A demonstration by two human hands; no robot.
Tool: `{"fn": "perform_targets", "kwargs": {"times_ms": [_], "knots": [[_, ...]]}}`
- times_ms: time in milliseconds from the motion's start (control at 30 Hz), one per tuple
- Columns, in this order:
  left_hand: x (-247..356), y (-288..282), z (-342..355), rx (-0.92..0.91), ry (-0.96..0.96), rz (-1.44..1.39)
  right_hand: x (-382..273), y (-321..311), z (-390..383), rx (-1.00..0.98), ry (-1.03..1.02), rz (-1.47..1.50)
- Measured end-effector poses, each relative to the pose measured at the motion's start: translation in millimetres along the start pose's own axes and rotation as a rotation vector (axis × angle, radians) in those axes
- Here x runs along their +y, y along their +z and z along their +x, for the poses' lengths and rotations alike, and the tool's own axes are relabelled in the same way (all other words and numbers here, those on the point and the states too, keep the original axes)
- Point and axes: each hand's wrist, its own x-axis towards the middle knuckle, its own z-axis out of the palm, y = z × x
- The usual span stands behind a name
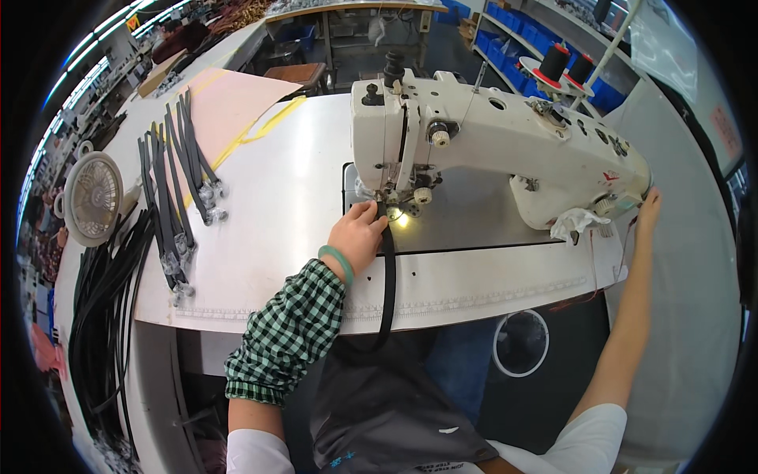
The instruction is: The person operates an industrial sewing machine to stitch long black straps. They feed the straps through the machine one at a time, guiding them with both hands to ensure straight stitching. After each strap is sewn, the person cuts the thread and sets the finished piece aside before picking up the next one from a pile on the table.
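A white sewing machine (489,126) stands on the table in front of me, its small lamp lit beside the needle. My left hand (359,237) is closed on a black strap (388,276), fingertips pinching it right by the presser foot (387,196). The strap runs from there toward me and hangs over the table's front edge. At the far right end of the machine, my right hand (649,209) is curled at the handwheel, which is mostly hidden. A checked sleeve cover (288,332) and a green bangle (338,264) are on my left arm.
Several short black straps with plastic-wrapped ends (178,174) lie on the left of the table (260,205). Long black straps (103,316) hang over its left side, near a small round fan (93,197). Thread cones (555,61) stand behind the machine; white cloth (576,223) is tucked beneath it.
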Motion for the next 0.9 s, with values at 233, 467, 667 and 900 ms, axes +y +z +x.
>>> {"fn": "perform_targets", "kwargs": {"times_ms": [233, 467, 667, 900], "knots": [[0, -3, 1, -0.002, 0.001, 0.006, -24, -5, 20, -0.092, 0.024, -0.202], [-1, -8, 0, -0.019, -0.006, 0.008, -26, 20, -48, 0.019, 0.245, 0.391], [0, -10, 1, -0.012, -0.021, 0.006, -66, -5, 9, -0.076, 0.133, -0.201], [-4, 1, 4, -0.009, -0.006, -0.011, 31, 12, -21, 0.040, 0.085, 0.045]]}}
